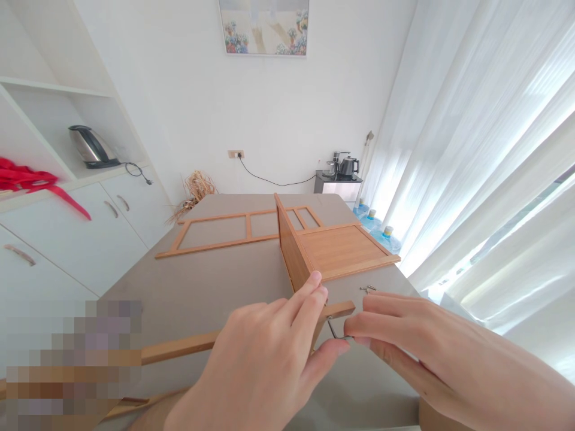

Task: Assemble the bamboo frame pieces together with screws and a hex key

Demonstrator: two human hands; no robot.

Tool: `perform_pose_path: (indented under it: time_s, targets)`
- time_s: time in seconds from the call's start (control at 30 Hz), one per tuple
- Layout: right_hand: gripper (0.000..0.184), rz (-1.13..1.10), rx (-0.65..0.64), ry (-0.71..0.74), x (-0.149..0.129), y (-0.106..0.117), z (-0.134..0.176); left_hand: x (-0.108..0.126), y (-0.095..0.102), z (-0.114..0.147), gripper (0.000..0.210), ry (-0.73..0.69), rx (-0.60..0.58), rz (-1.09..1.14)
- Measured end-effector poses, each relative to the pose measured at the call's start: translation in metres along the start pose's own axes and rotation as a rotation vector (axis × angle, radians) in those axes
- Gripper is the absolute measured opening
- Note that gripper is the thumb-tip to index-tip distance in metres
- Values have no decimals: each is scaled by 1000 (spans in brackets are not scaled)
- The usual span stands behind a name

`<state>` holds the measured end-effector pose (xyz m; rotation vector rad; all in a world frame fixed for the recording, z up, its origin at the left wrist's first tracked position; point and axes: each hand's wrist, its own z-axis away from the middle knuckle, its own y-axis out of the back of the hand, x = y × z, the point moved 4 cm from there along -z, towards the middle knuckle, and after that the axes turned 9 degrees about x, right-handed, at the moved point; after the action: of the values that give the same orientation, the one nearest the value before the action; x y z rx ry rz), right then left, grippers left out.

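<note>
Between the fingertips of my right hand [417,338] is a thin L-shaped hex key [332,329]. One end of it meets a wooden rail [345,309], where the fastener itself is too small to make out. My left hand [265,359] grips the near end of an upright wooden panel [290,248], its thumb reaching out under the hex key. A long wooden bar [179,347] runs leftward behind my left hand. A few small screws [369,288] lie on the table just beyond my right hand.
Flat on the grey table [215,281] lie an open wooden frame [211,244] and a wooden panel [345,248]. Blue water bottles [386,236] stand on the right below white curtains [449,149]. White cabinets [67,233] line the left side. The lower left corner is pixelated.
</note>
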<state>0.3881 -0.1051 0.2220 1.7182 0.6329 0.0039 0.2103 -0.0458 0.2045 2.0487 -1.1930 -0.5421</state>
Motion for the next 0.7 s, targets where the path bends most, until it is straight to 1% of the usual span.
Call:
perform_pose_path:
  time_s: [0.1, 0.27, 0.4, 0.7]
  targets:
    - [27, 5, 23, -7, -1, 1, 1, -1, 0, 1, 47, -1, 5, -3]
    - [30, 24, -23, -17, 0, 0, 0, -1, 0, 0, 43, -16, 32, -19]
    - [29, 19, -13, -8, 0, 0, 0, 0, 0, 0, 46, -14, 45, -32]
    - [30, 20, -68, -52, 2, -4, -1, 1, -1, 0, 44, -12, 41, -37]
